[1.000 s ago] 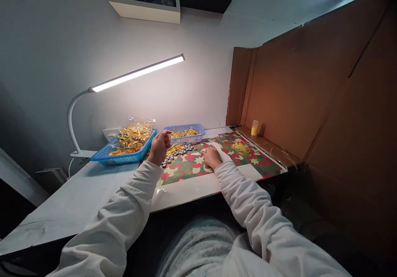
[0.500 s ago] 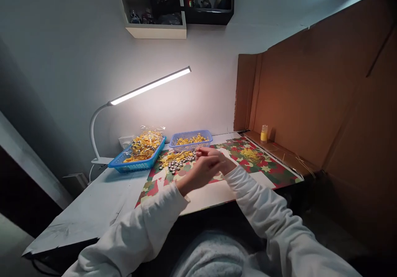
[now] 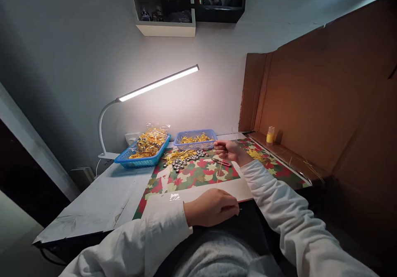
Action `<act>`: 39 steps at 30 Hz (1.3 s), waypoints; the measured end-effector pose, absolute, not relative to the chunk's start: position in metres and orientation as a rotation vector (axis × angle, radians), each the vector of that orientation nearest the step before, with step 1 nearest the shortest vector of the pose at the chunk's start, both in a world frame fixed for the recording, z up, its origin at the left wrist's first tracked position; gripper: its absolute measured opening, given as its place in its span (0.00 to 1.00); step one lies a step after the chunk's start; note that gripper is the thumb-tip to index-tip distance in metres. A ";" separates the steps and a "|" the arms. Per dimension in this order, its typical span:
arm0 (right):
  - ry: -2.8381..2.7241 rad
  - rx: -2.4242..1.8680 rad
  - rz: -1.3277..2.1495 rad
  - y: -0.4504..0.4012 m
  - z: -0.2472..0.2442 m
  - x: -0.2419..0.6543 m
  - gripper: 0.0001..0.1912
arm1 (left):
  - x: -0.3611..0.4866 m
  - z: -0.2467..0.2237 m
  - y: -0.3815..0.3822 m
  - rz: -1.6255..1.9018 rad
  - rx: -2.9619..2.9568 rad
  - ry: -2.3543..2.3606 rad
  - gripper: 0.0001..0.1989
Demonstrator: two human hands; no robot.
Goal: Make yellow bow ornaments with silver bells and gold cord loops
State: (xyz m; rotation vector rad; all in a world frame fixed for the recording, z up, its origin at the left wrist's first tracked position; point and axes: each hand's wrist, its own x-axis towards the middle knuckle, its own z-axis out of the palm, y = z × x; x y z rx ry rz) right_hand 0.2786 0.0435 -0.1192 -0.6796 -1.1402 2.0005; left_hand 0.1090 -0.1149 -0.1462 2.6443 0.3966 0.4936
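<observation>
My left hand (image 3: 212, 207) is low at the table's front edge, its fingers curled together around something small that I cannot make out. Higher up, my right hand (image 3: 228, 150) is pinched, and a thin yellow strand (image 3: 220, 172) hangs below its fingers. A red tool (image 3: 222, 162), perhaps a cutter, lies on the patterned mat (image 3: 203, 177) beside my right hand. Silver bells (image 3: 179, 164) and yellow strings (image 3: 173, 157) are heaped left of my right hand. The white board (image 3: 245, 188) lies along the mat's front edge.
A blue basket (image 3: 141, 161) heaped with yellow pieces stands at the left, and a lilac basket (image 3: 198, 145) stands behind the bells. A white lamp (image 3: 99, 128) is clamped at the left. Yellow strands (image 3: 258, 154), a yellow bottle (image 3: 270, 135) and a cardboard wall (image 3: 310, 86) are at the right.
My hands, close together before, are now apart. My left hand has dropped toward the table's front edge; my right hand is a little farther right. The red tool and the hanging strand now show.
</observation>
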 end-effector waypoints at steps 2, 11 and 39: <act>-1.124 -0.686 2.003 0.045 -0.121 0.283 0.15 | 0.103 -0.152 -0.120 0.453 2.660 0.365 0.10; -1.042 -0.698 1.900 0.045 -0.132 0.287 0.13 | 0.082 -0.178 -0.135 0.360 2.724 0.237 0.12; -0.981 -0.902 1.595 0.047 -0.188 0.204 0.17 | -0.013 -0.179 0.084 0.678 2.197 1.977 0.14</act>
